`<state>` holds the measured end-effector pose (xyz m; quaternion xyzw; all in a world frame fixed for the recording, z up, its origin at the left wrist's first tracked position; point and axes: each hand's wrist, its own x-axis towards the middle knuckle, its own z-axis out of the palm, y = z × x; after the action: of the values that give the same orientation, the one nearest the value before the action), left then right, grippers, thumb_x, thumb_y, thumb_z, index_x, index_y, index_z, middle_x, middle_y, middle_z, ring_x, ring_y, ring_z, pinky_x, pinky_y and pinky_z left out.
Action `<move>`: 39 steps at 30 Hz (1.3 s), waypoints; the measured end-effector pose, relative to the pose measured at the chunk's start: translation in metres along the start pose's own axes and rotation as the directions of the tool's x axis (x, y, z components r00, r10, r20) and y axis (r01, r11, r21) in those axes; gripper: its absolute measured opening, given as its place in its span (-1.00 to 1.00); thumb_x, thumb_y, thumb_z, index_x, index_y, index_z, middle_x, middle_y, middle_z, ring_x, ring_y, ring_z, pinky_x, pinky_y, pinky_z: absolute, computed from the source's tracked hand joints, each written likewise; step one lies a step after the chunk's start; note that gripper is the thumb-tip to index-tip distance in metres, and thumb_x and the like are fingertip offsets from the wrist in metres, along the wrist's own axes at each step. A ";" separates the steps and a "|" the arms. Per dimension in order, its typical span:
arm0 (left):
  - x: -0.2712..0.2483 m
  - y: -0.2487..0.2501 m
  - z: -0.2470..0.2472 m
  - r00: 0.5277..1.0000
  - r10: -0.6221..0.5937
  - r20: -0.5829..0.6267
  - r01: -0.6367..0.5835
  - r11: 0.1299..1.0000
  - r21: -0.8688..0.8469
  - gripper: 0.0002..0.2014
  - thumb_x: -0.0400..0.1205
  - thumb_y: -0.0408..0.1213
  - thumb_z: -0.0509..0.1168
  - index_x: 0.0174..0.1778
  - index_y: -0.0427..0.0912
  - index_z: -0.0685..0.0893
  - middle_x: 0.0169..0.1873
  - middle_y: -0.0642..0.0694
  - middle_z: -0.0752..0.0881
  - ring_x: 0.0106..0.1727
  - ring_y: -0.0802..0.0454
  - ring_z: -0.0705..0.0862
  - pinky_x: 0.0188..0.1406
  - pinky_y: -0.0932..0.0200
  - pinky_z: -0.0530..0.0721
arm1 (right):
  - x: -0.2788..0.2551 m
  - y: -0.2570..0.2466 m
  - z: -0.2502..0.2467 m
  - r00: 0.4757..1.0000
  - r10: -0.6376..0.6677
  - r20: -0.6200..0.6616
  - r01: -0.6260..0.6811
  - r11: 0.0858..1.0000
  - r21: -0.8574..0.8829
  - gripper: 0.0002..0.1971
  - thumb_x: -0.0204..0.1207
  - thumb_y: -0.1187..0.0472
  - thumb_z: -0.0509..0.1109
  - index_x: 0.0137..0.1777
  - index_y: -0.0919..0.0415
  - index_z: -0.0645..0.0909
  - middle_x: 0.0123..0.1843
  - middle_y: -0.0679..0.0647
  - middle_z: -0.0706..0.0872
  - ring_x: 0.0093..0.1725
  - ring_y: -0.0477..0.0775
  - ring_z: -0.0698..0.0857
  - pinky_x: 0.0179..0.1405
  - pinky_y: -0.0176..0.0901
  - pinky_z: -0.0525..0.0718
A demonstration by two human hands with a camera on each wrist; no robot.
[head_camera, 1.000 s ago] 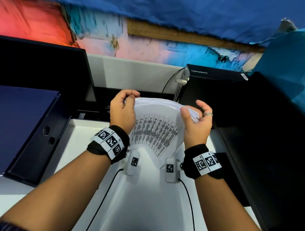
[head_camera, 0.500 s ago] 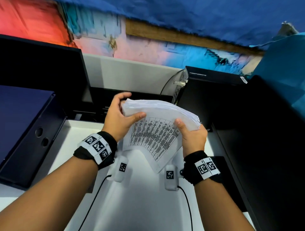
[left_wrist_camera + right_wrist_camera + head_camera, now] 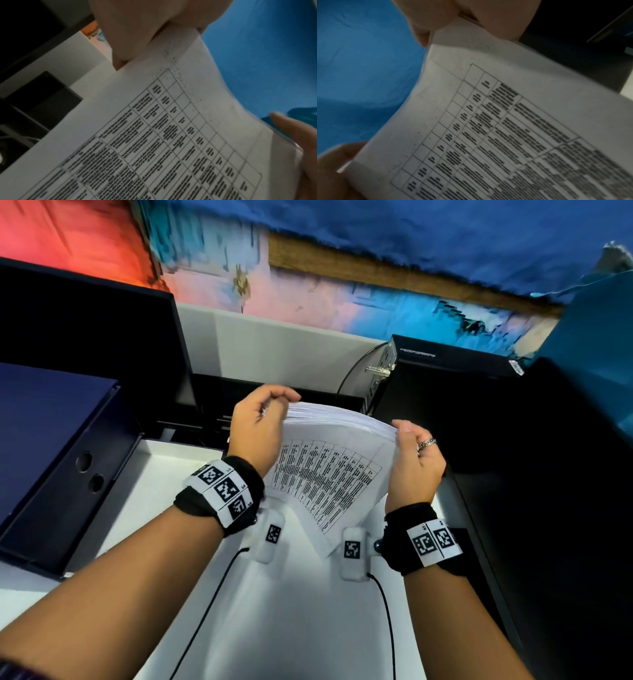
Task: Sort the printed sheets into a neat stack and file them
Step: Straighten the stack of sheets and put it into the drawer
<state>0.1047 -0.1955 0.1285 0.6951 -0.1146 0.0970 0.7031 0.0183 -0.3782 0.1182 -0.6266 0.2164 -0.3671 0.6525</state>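
I see the thick stack of white printed sheets (image 3: 337,474), its top page a black-ruled table of text, bowed upward above the white desk (image 3: 291,611). My left hand (image 3: 258,433) and right hand (image 3: 412,463) pinch its two upper corners.

Thick stack of printed sheets (image 3: 329,474) (tables of dark text), bowed, upright between left hand (image 3: 255,433) and right hand (image 3: 412,465).

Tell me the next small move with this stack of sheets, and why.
Probably tap the stack edge-down on the white desk to square it: the left hand and right hand hold it upright, bowed, top edges fanned unevenly.
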 end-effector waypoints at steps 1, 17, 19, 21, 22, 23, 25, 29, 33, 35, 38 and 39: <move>0.001 -0.002 -0.003 0.998 0.006 0.061 -0.006 1.000 -0.011 -0.87 0.63 -0.37 0.34 0.05 -0.14 0.72 -0.11 -0.03 0.73 -0.09 0.26 0.64 0.00 0.46 0.56 | -0.001 0.005 -0.003 0.999 -0.010 0.037 0.010 1.000 0.000 -0.81 0.56 0.32 0.46 0.15 0.22 0.69 -0.13 -0.11 0.72 -0.22 -0.35 0.71 -0.19 -0.43 0.64; -0.015 -0.049 -0.017 0.963 -0.191 0.190 0.155 0.970 0.189 0.43 -0.04 -0.03 0.77 0.69 0.13 0.02 0.60 0.04 0.35 0.60 0.17 0.34 0.63 0.02 0.32 | 0.016 0.001 -0.006 0.979 -0.032 0.201 0.071 0.979 -0.190 -0.71 0.32 0.42 0.64 -0.33 -0.04 0.77 -0.33 -0.09 0.80 -0.27 -0.08 0.75 -0.16 -0.08 0.75; -0.007 -0.053 -0.020 0.933 -0.238 0.269 0.208 0.969 0.134 0.09 0.12 -0.22 0.75 0.58 -0.09 0.35 0.38 -0.03 0.64 0.40 0.14 0.62 0.47 -0.05 0.56 | 0.022 -0.019 -0.008 0.968 -0.024 0.250 0.046 0.995 -0.084 -0.69 0.28 0.42 0.64 -0.34 -0.07 0.78 -0.33 -0.06 0.80 -0.26 0.04 0.73 -0.14 0.03 0.76; 0.000 -0.044 -0.019 0.936 -0.243 0.254 0.224 0.969 0.101 -0.40 0.30 -0.34 0.66 0.28 -0.17 0.68 0.10 -0.07 0.81 0.14 0.05 0.79 0.28 -0.14 0.70 | 0.025 -0.028 -0.009 0.964 -0.073 0.255 0.084 0.996 -0.033 -0.73 0.23 0.37 0.67 -0.31 -0.05 0.76 -0.30 -0.04 0.79 -0.24 0.09 0.73 -0.17 0.07 0.76; 0.003 -0.041 -0.017 0.937 -0.252 0.242 0.242 0.968 0.072 -0.54 0.35 -0.37 0.63 0.17 -0.20 0.74 0.02 -0.10 0.84 0.07 -0.01 0.82 0.23 -0.17 0.73 | 0.025 -0.028 -0.011 0.966 -0.088 0.242 0.096 0.995 -0.020 -0.73 0.23 0.36 0.69 -0.27 -0.02 0.73 -0.26 -0.02 0.78 -0.22 0.09 0.74 -0.18 0.05 0.77; 0.005 -0.038 -0.016 0.936 -0.263 0.235 0.261 0.964 0.040 -0.61 0.37 -0.40 0.61 0.12 -0.24 0.77 -0.02 -0.16 0.85 0.04 -0.08 0.82 0.20 -0.19 0.74 | 0.023 -0.025 -0.011 0.969 -0.083 0.233 0.085 0.996 -0.001 -0.70 0.24 0.37 0.70 -0.18 0.01 0.71 -0.20 0.01 0.79 -0.17 0.08 0.77 -0.15 0.02 0.78; 0.006 -0.033 -0.014 0.932 -0.281 0.231 0.294 0.956 -0.024 -0.61 0.36 -0.40 0.61 0.10 -0.31 0.77 -0.02 -0.21 0.85 0.04 -0.14 0.83 0.17 -0.18 0.75 | 0.017 -0.015 -0.010 0.971 -0.010 0.239 0.004 1.000 0.027 -0.63 0.28 0.40 0.68 0.03 0.13 0.70 -0.05 0.06 0.83 -0.01 0.09 0.82 -0.03 -0.03 0.80; -0.004 -0.026 -0.001 0.982 -0.176 0.062 0.176 0.984 -0.006 -0.66 0.39 -0.34 0.61 0.06 -0.20 0.74 -0.06 -0.12 0.83 -0.04 -0.01 0.81 0.01 0.15 0.79 | 0.000 -0.005 -0.004 0.976 0.029 0.217 -0.038 0.999 0.038 -0.69 0.41 0.40 0.58 0.16 0.36 0.71 -0.01 0.07 0.85 0.06 0.06 0.83 0.08 -0.08 0.79; -0.030 -0.047 -0.005 0.985 -0.114 0.126 0.093 0.982 0.165 -0.57 0.61 -0.30 0.44 0.39 -0.10 0.55 0.17 0.07 0.71 0.17 0.26 0.68 0.11 0.40 0.66 | -0.023 0.018 -0.009 0.984 0.085 0.159 -0.079 0.996 -0.045 -0.80 0.44 0.36 0.58 0.04 0.25 0.72 -0.12 -0.03 0.87 0.02 -0.01 0.84 -0.14 -0.26 0.79; -0.039 -0.060 -0.015 0.965 -0.128 0.228 0.077 0.973 0.217 -0.49 0.63 -0.29 0.41 0.51 -0.07 0.47 0.32 0.13 0.64 0.34 0.30 0.59 0.25 0.48 0.56 | -0.035 0.035 -0.009 0.973 0.185 0.138 -0.164 0.975 -0.151 -0.70 0.41 0.25 0.62 0.04 0.40 0.65 -0.07 0.19 0.84 0.04 0.22 0.81 -0.18 0.01 0.83; -0.034 -0.054 -0.019 0.967 -0.113 0.226 0.070 0.979 0.193 -0.56 0.63 -0.38 0.40 0.43 -0.09 0.55 0.22 0.25 0.67 0.24 0.53 0.58 0.14 0.62 0.50 | -0.035 0.037 -0.007 0.967 0.229 0.116 -0.218 0.971 -0.099 -0.78 0.42 0.33 0.61 0.01 0.23 0.68 -0.09 0.02 0.84 -0.13 -0.16 0.84 -0.27 -0.33 0.77; -0.033 -0.050 -0.019 0.973 -0.114 0.200 0.081 0.983 0.165 -0.59 0.61 -0.37 0.42 0.38 -0.08 0.58 0.15 0.27 0.68 0.14 0.58 0.62 0.06 0.64 0.51 | -0.033 0.036 -0.007 0.974 0.202 0.106 -0.194 0.978 -0.078 -0.81 0.43 0.35 0.60 0.00 0.20 0.71 -0.12 -0.04 0.85 -0.14 -0.19 0.83 -0.24 -0.39 0.74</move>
<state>0.0890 -0.1766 0.0708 0.7590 -0.1455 -0.0027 0.6346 -0.0004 -0.3599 0.0764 -0.6431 0.2528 -0.2567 0.6757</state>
